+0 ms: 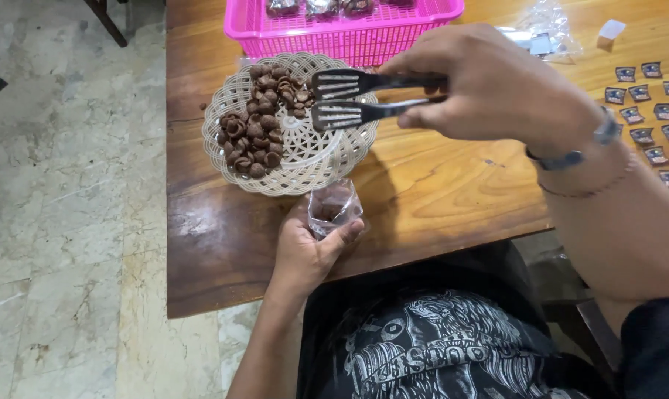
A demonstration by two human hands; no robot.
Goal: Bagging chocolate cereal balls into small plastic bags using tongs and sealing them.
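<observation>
My right hand (pixel 489 85) grips black tongs (pixel 349 100) whose forked tips hover over a cream woven plate (pixel 334 155); the tips are apart with nothing between them. Brown round cereal pieces (pixel 257 122) are piled on the plate's left half. My left hand (pixel 305 251) holds a small clear plastic bag (pixel 333 207) just below the plate, its mouth open upward, a few brown pieces inside. A watch and a thin bracelet sit on my right wrist.
A pink plastic basket (pixel 349 33) with filled bags stands behind the plate. Several small dark sachets (pixel 648 111) lie in rows at the right of the wooden table (pixel 438 192). A crumpled clear bag (pixel 545 29) lies near the basket. Tiled floor is to the left.
</observation>
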